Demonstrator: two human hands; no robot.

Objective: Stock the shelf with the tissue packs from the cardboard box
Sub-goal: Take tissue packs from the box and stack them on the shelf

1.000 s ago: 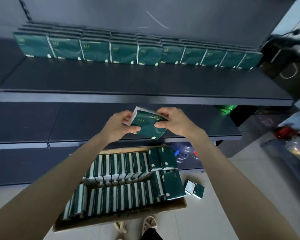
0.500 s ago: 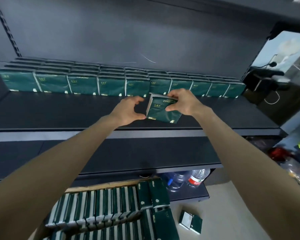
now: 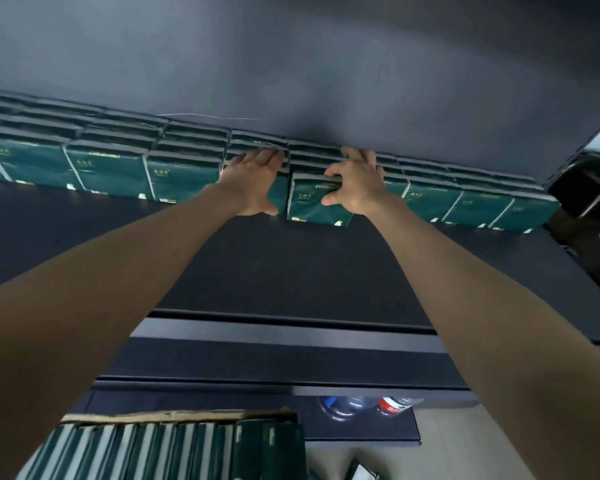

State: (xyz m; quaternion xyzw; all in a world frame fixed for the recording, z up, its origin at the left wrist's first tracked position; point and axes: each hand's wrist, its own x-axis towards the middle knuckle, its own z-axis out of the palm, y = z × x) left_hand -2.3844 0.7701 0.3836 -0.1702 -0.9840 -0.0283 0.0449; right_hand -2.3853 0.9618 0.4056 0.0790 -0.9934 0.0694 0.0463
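Note:
A dark green tissue pack stands on the dark shelf, in front of the row of matching green packs along the back wall. My right hand grips that pack at its top right, thumb on the front face. My left hand lies flat, fingers straight, on the top of the neighbouring stocked packs just left of it. The cardboard box at the bottom left holds several more packs standing on edge.
A lower shelf juts out below the stocked one. Plastic bottles lie under it on the bottom shelf. A loose pack lies on the floor right of the box. Dark equipment sits at the shelf's right end.
Both hands have moved up and back to the stocked row. The pack went from mid-air over the shelf to standing against the row; my left hand now rests on the neighbouring packs.

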